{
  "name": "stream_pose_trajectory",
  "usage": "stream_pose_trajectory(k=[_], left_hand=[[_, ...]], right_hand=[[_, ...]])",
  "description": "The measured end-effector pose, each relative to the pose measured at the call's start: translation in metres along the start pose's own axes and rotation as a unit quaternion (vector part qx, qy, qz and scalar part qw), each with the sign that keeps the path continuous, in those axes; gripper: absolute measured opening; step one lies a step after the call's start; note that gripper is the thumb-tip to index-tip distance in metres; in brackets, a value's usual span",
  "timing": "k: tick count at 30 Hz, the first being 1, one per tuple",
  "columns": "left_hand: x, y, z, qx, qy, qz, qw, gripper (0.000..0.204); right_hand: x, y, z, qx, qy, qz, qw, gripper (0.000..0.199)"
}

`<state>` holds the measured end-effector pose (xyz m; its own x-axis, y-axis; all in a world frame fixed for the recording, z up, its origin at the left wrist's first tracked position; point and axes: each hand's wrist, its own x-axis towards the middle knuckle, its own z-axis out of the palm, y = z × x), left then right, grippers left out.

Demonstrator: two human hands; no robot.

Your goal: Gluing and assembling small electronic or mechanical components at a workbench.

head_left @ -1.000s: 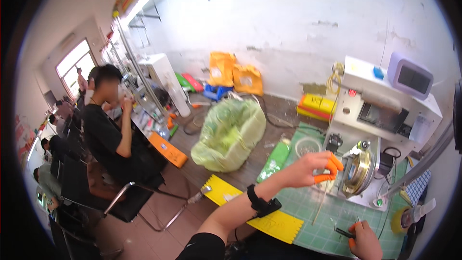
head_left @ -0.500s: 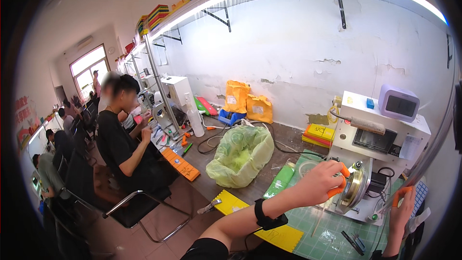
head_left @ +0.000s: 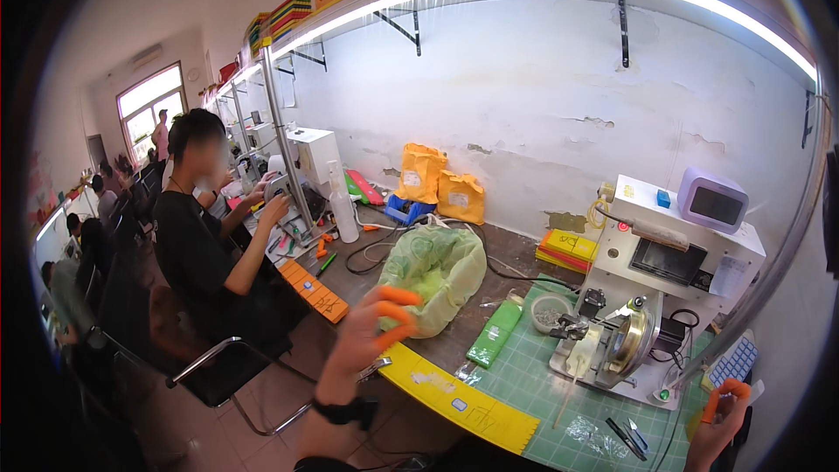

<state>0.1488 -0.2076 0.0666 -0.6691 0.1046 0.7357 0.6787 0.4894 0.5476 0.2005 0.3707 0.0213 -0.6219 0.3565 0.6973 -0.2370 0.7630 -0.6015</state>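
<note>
My left hand [head_left: 358, 336], orange covers on its fingers, is raised in front of the lined basket [head_left: 434, 275]. Thumb and finger stand apart, with nothing visible between them. At the far right, my right hand [head_left: 718, 424] also wears orange finger covers. Its fingers curl together beside the white bench machine [head_left: 690, 267], and anything within them is hidden. A brass-coloured wheel [head_left: 627, 341] sits on the machine's front. Beneath my left hand, a yellow strip board [head_left: 459, 398] lies along the table edge.
Tweezers [head_left: 627, 439], a green packet [head_left: 498, 332] and a small bowl [head_left: 551, 312] are on the green cutting mat [head_left: 546, 376]. A white keypad [head_left: 732, 360] stands near my right hand. To the left, a co-worker [head_left: 210, 218] sits beside an orange board [head_left: 313, 291].
My left hand has left the machine's wheel and swung left to the basket. My right hand has dropped slightly lower. The view has shifted, and the co-worker's head and arms have moved.
</note>
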Motion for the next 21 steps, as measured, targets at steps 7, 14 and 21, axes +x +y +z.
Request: stream_pose_trajectory(k=[7, 14, 21], left_hand=[[-0.334, -0.037, -0.302, 0.261, 0.605, -0.333, 0.675, 0.014], [-0.264, 0.082, -0.278, 0.362, 0.526, -0.173, 0.75, 0.021], [-0.082, 0.091, -0.041, 0.377, 0.039, -0.022, 0.925, 0.025]], right_hand=[[0.002, -0.065, 0.047, 0.192, -0.046, -0.025, 0.98, 0.025], [-0.007, -0.142, 0.075, 0.233, -0.197, -0.149, 0.941, 0.011], [-0.033, -0.167, 0.077, 0.176, -0.302, -0.268, 0.898, 0.023]])
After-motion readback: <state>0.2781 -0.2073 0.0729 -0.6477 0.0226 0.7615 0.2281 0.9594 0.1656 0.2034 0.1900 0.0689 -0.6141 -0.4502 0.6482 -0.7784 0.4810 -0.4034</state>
